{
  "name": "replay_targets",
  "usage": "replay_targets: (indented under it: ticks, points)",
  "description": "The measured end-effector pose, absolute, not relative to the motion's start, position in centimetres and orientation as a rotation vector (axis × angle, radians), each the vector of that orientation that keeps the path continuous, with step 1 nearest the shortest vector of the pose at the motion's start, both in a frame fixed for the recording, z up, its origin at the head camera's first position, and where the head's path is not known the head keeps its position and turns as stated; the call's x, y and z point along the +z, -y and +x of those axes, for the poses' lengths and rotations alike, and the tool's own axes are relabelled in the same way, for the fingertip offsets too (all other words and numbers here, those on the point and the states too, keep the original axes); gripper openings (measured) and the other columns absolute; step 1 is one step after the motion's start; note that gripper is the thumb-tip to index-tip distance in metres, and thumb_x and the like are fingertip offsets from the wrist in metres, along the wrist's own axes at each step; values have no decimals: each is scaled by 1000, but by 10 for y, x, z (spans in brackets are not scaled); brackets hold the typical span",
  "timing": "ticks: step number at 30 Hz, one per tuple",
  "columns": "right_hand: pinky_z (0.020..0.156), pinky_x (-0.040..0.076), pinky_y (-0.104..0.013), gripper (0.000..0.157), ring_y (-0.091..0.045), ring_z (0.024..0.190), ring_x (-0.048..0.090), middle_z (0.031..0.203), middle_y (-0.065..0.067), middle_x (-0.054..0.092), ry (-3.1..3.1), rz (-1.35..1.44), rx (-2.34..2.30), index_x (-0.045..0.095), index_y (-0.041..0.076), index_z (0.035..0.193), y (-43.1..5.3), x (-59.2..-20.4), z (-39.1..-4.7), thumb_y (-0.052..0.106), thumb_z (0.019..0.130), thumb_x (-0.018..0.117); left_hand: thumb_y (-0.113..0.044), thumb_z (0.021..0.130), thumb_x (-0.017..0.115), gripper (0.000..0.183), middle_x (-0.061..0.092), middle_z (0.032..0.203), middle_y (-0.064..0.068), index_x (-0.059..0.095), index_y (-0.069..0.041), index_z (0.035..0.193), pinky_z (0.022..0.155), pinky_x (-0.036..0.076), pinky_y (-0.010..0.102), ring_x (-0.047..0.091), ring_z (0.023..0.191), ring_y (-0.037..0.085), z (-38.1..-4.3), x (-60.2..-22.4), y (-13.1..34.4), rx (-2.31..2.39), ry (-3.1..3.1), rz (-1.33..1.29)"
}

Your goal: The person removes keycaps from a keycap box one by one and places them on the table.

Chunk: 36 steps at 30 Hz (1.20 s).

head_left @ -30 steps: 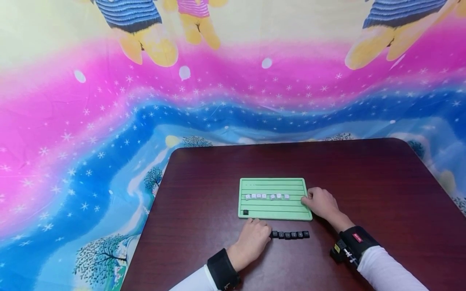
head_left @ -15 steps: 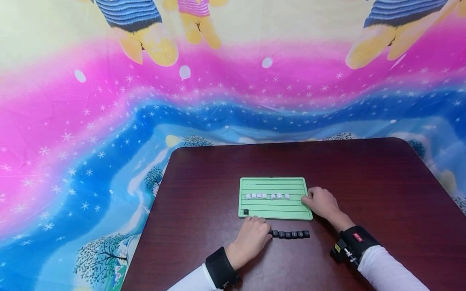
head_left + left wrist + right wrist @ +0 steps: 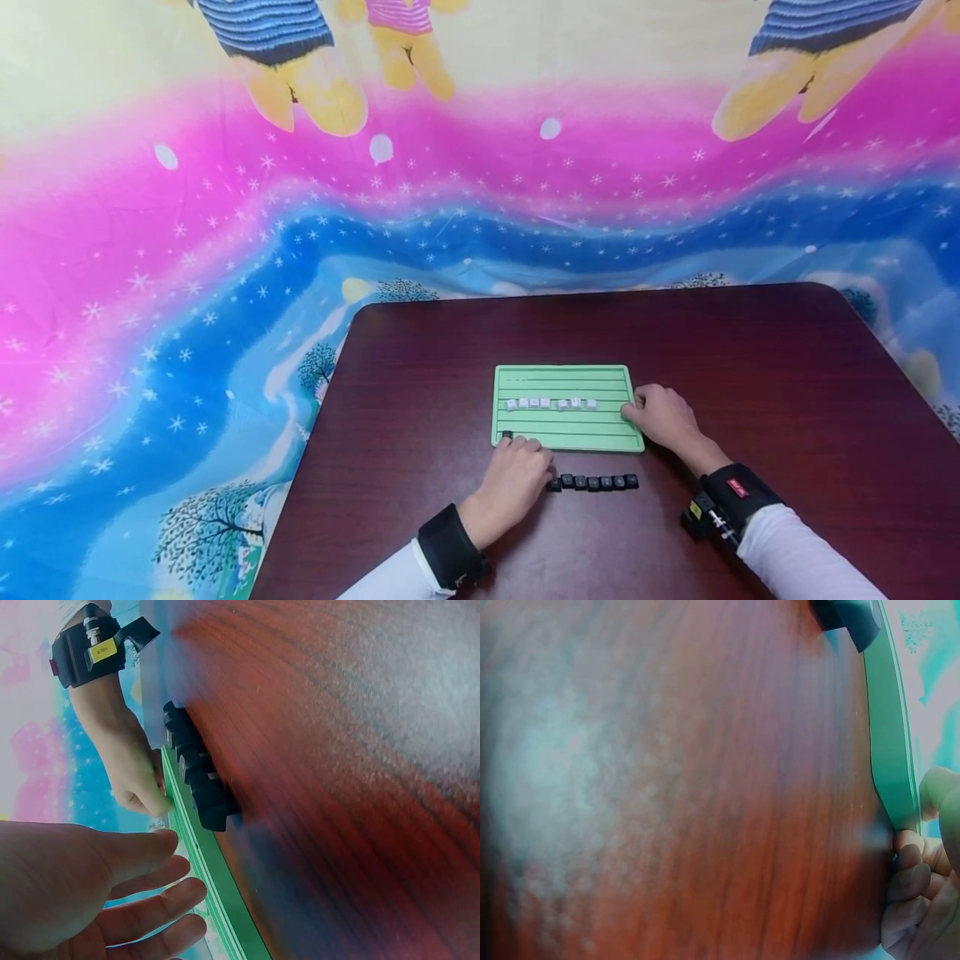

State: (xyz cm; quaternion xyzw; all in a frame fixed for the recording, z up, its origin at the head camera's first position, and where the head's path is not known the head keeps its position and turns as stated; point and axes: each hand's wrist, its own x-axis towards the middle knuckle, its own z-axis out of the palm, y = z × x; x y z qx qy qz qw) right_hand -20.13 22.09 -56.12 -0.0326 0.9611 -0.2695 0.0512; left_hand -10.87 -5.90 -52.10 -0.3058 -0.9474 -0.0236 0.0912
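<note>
A light green grooved board lies on the table, with a broken row of small white keycaps across it. One black keycap sits in its near left corner, partly behind the left hand's fingertips. My left hand hovers at the board's near edge; in the left wrist view its fingers are loosely extended with nothing seen between them. My right hand grips the board's right edge, thumb on top and the other fingers curled at the side. A row of black keycaps lies in front of the board.
The dark red-brown table reaches back to a cartoon-printed cloth hanging behind it. Black straps with small devices sit on both wrists. The black row stands close to the left hand's right side.
My left hand has moved slightly up and left, from beside the black row to the board's near left corner, uncovering the row's leftmost keycap. The right hand stays on the board's edge.
</note>
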Motion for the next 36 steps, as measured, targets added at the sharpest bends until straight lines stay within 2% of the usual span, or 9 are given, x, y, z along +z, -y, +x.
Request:
replay_targets:
  ticks: [11,23,36]
  points:
    - [51,19,-26,36,-13,52,25,57,6,27,-2929,-103,-827,37,15,62,-221,-563,-201,21,88,61,-32,86,79,10,68,80,-10,73,-23,86,65,42,23,62,75,9,-115,-522,64,-109,2803,-870]
    - [51,19,-26,36,-13,52,24,57,6,27,-2938,-104,-835,37,16,61,-221,-561,-201,21,88,60,-33,87,78,14,69,83,-7,72,-21,87,66,43,24,62,76,11,-120,-517,68,-93,2816,-817]
    - [51,18,-26,36,-13,53,24,57,6,27,-2939,-109,-839,36,16,62,-221,-563,-201,21,88,60,-30,85,80,15,74,91,-5,76,-20,95,67,46,25,66,82,12,-126,-511,75,-85,2841,-762]
